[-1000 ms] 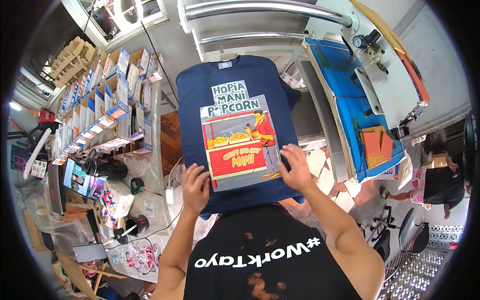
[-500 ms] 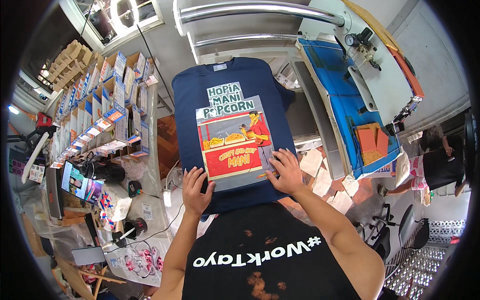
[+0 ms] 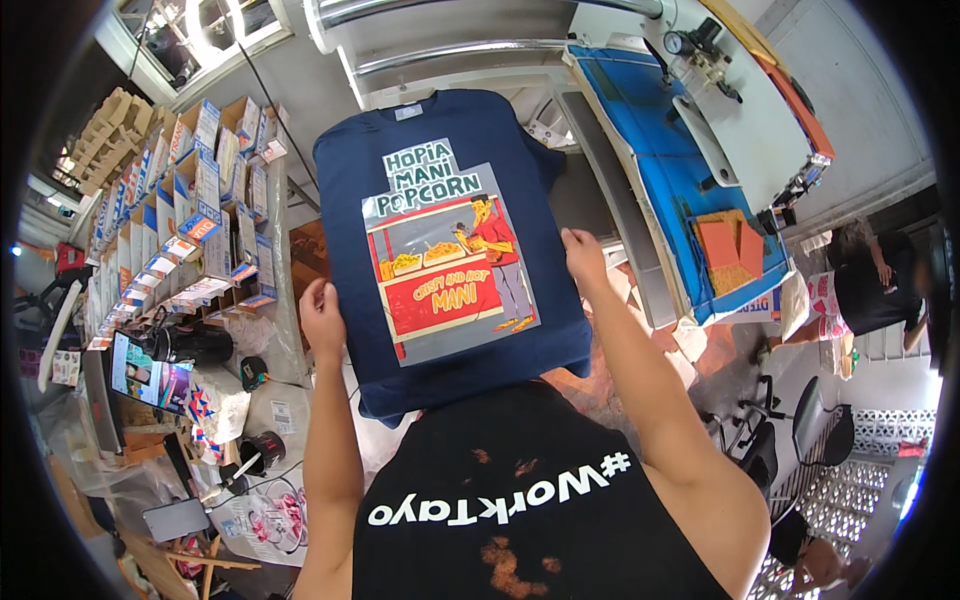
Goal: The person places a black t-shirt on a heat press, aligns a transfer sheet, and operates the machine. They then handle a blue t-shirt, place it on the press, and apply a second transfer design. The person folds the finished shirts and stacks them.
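A navy blue T-shirt [image 3: 345, 200] lies spread out in front of me, collar at the far end. On its chest is a clear film [image 3: 528, 300] with a coloured print [image 3: 440, 270] of a red food cart, a standing figure and green and white lettering. My left hand [image 3: 322, 315] is at the shirt's left edge, its fingers curled closed. At the right edge, higher up, my right hand [image 3: 583, 258] is closed on the shirt's side. The fingertips of both hands are partly hidden.
Right of the shirt stands a heat press with a blue-covered bed [image 3: 640, 130], an orange piece [image 3: 717, 243] on it and a pressure gauge [image 3: 675, 42]. Cardboard file boxes [image 3: 205, 190], a monitor [image 3: 145, 370] and a black mug [image 3: 262, 450] are at left. A person [image 3: 880, 285] is at far right.
Both hands have left the lower corners of the print and moved outward and up to the shirt's side edges. Their fingers went from spread flat to curled. The whole view has shifted slightly.
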